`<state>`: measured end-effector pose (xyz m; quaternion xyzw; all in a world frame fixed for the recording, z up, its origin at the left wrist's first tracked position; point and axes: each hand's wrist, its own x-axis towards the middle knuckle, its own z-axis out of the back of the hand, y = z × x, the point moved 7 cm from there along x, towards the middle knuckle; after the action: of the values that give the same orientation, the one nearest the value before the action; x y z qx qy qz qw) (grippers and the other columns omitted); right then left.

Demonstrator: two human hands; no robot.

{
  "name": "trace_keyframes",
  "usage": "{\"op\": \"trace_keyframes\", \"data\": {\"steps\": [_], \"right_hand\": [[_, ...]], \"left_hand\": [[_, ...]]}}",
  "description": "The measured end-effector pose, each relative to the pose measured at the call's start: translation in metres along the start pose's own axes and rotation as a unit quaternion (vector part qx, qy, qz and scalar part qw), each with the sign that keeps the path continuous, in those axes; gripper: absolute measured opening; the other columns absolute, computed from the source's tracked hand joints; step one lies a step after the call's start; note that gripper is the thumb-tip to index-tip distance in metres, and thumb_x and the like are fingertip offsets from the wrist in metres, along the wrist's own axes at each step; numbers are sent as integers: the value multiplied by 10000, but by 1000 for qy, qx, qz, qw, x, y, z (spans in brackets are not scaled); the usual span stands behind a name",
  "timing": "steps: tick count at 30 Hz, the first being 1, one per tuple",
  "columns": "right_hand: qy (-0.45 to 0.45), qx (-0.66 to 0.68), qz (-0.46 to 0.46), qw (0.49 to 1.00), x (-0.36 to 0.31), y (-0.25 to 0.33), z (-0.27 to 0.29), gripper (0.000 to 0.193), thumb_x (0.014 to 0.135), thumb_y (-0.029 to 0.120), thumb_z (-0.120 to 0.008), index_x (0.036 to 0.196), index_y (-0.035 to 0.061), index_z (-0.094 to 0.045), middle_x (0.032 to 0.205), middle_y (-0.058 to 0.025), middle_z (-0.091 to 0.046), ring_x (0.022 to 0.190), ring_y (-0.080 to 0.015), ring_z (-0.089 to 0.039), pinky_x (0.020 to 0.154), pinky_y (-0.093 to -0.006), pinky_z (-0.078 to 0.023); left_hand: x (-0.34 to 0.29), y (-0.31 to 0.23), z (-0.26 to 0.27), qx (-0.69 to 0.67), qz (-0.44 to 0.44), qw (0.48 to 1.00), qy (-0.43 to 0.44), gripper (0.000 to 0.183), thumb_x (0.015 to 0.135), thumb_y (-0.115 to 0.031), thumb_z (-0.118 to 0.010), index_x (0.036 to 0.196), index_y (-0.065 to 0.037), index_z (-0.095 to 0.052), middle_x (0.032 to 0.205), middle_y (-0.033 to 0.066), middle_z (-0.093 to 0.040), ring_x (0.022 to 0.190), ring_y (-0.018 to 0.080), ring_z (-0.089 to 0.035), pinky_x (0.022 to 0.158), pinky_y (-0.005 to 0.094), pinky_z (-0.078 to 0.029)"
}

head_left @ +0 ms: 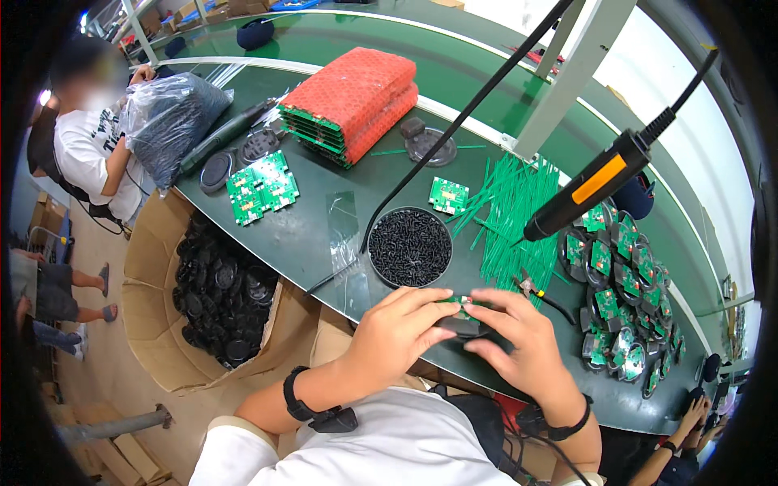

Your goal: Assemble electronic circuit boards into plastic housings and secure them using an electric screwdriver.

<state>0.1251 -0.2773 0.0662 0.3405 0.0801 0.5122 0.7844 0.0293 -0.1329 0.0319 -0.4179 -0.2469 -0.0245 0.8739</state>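
Observation:
Near the table's front edge, my left hand (403, 326) and my right hand (523, 338) both grip a black plastic housing (462, 326) from its two sides. A bit of green circuit board shows on top of it between my fingertips; the rest is hidden by the fingers. Just beyond the hands stands a round dish of small black screws (410, 247). To the right of my right hand lie cutting pliers (531, 289) with dark handles. A single green circuit board (448, 195) lies behind the dish, beside a heap of green strips (515, 219).
An electric screwdriver (587, 186) hangs at the right. Housings with boards (624, 283) pile up beyond it. Boards in red bubble wrap (356, 101) are stacked at the back. A carton (154, 324) of black housings stands left. Another person (89, 154) sits far left near a plastic bag (174, 125).

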Motion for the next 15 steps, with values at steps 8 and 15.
{"op": "trace_keyframes", "data": {"steps": [8, 15], "right_hand": [[-99, 78, -12, 992, -2, -14, -10, 361, 758, -48, -808, 1102, 55, -779, 1101, -114, -719, 964, -250, -725, 810, -337, -590], [-115, 126, -1, 985, -4, -13, -10, 372, 774, -60, -797, 1130, 50, -784, 1079, -121, -708, 947, -227, -720, 805, -318, -585]], "left_hand": [[5, 0, -2, -86, 37, 995, -22, 359, 811, -54, -828, 1138, -4, -690, 1071, 165, -720, 985, 337, -716, 841, 405, -581], [5, -1, -3, -70, 18, 997, -29, 364, 806, -44, -828, 1136, 0, -683, 1080, 169, -715, 957, 331, -724, 812, 396, -593]]}}
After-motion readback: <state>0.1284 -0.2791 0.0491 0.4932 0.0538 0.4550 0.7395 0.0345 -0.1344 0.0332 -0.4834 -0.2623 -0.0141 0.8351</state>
